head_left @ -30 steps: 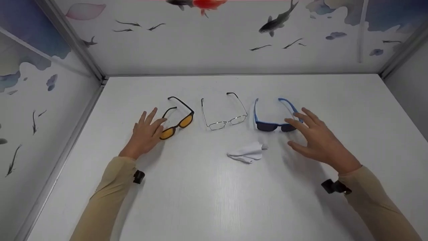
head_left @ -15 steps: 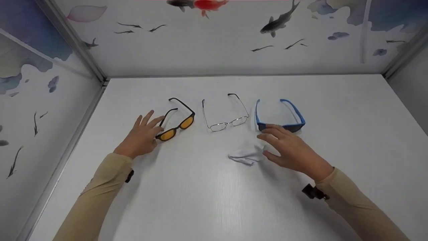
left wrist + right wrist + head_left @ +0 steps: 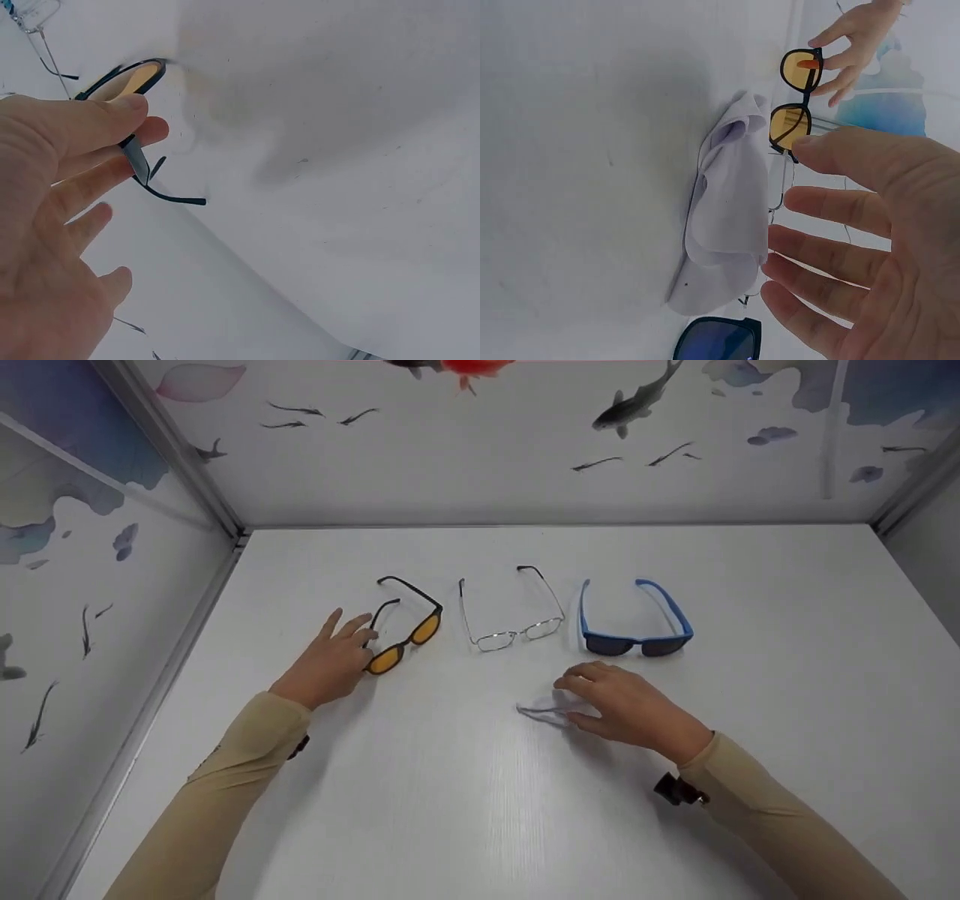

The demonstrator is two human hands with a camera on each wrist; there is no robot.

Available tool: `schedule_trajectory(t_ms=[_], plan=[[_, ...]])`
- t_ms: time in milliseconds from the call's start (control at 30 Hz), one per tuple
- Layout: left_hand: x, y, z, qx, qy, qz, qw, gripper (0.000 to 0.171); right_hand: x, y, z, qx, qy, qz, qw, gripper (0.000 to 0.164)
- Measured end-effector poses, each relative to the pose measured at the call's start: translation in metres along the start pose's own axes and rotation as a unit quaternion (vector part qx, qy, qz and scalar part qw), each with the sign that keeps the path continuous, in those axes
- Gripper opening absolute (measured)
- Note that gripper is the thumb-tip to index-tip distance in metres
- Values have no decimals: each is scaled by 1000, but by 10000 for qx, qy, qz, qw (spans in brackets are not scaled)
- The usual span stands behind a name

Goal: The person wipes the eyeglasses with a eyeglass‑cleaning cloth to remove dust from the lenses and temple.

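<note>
In the head view, black-framed glasses with orange lenses [image 3: 387, 659] stand at the left of the table with temples unfolded. My left hand [image 3: 326, 667] pinches them at the outer corner of the frame; the thumb and index finger show round it in the left wrist view. A crumpled white cloth [image 3: 731, 199] lies in front of my right hand [image 3: 630, 711]. That hand's fingers are spread and slightly bent close beside the cloth, holding nothing in the right wrist view. In the head view the hand covers the cloth's right part.
Silver wire-framed glasses [image 3: 513, 634] stand mid-table, temples unfolded. Blue sunglasses [image 3: 611, 644] with dark lenses stand to their right. A patterned panel [image 3: 487, 472] closes off the back of the white table [image 3: 450, 810], with another panel [image 3: 135, 645] along the left.
My right hand has moved left and nearer from over the blue sunglasses to the cloth. The left hand has kept at the orange-lensed glasses, which have barely shifted.
</note>
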State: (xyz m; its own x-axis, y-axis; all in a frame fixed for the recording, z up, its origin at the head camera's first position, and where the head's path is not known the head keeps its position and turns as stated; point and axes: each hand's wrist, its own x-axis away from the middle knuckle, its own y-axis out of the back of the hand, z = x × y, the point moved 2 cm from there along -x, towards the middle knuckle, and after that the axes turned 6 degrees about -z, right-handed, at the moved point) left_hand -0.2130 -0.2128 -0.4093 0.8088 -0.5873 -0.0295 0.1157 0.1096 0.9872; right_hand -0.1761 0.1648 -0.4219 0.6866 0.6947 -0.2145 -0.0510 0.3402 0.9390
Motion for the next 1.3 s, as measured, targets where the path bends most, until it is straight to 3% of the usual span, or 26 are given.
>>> schedule_trajectory(t_ms=[267, 433, 700, 967, 1100, 1300], plan=[[-1, 6, -4, 218, -108, 89, 9997, 15, -6, -15, 10, 22, 54, 400, 9992, 54], [-2, 9, -7, 289, -255, 153, 9991, 6, -5, -19, 12, 235, 94, 304, 9992, 47], [-1, 11, -9, 426, 8, 277, 9987, 7, -5, -22, 11, 425, 157, 247, 9987, 39], [-2, 19, -9, 226, 390, 137, 9989, 6, -7, -24, 9, 702, 453, -255, 9962, 44], [-3, 25, -15, 719, 597, -24, 9956, 4, -10, -24, 8, 675, 397, -289, 9965, 36], [-10, 35, -31, 1747, 801, -295, 9809, 6, -11, -17, 5, 700, 252, -417, 9964, 31]])
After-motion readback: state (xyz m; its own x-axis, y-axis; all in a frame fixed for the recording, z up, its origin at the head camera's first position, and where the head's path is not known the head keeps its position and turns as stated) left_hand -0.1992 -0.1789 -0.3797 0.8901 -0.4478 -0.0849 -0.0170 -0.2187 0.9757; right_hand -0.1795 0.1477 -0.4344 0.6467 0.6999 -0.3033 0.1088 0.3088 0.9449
